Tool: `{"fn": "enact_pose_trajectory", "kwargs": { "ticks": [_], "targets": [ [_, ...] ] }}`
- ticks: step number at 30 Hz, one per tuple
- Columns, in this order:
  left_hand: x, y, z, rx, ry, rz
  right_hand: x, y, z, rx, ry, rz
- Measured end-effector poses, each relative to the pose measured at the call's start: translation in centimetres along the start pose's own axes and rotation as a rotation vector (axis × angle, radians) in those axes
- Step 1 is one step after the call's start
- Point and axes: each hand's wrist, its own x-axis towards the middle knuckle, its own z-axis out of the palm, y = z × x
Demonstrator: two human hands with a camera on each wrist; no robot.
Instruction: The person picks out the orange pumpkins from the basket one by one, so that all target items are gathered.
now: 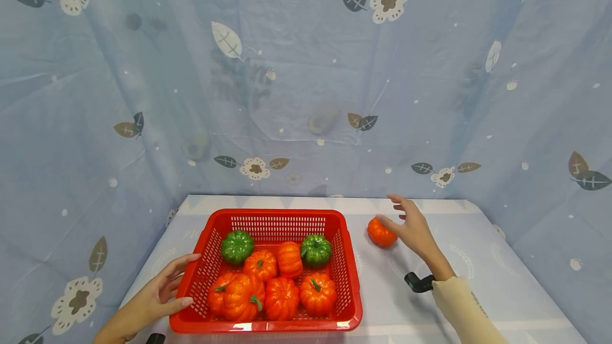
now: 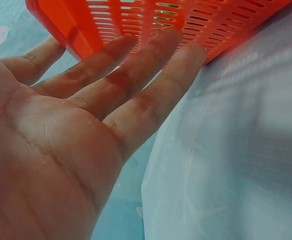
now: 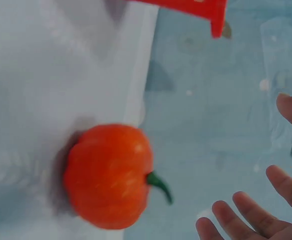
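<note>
A small orange toy pumpkin point(image 1: 381, 233) lies on the table, right of a red perforated basket point(image 1: 354, 285). My right hand point(image 1: 413, 230) hovers just beside and above this pumpkin, fingers spread and holding nothing. In the right wrist view the pumpkin point(image 3: 108, 177) shows a green stem, apart from the fingertips point(image 3: 226, 212). My left hand point(image 1: 160, 291) is at the basket's left side, its thumb by the rim. The left wrist view has its fingers point(image 2: 151, 100) nearly straight against the basket's slotted wall point(image 2: 196, 25). Inside the basket are several orange pumpkins point(image 1: 282, 298) and two green ones point(image 1: 237, 247).
A pale patterned cloth covers the table point(image 1: 478, 264). Blue floral curtain point(image 1: 306, 94) hangs behind the table and along both sides. A black strap mount point(image 1: 418, 282) sticks out from the right wrist, near a cream sleeve point(image 1: 466, 307).
</note>
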Motion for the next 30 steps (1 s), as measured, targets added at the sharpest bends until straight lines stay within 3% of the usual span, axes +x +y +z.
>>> {"fn": "enact_pose_trajectory", "kwargs": {
  "ticks": [10,19,30],
  "targets": [
    [0.1,0.0,0.1,0.023,0.032,-0.032,0.2,-5.3,0.6,0.075,-0.048,-0.139],
    [0.0,0.0,0.3,0.032,0.065,-0.052,0.7,-9.3,2.5,0.070,-0.115,-0.275],
    [-0.1,-0.1,0.4,0.046,0.069,-0.018,1.1,-13.6,5.8,0.108,-0.314,-0.313]
  ]
}}
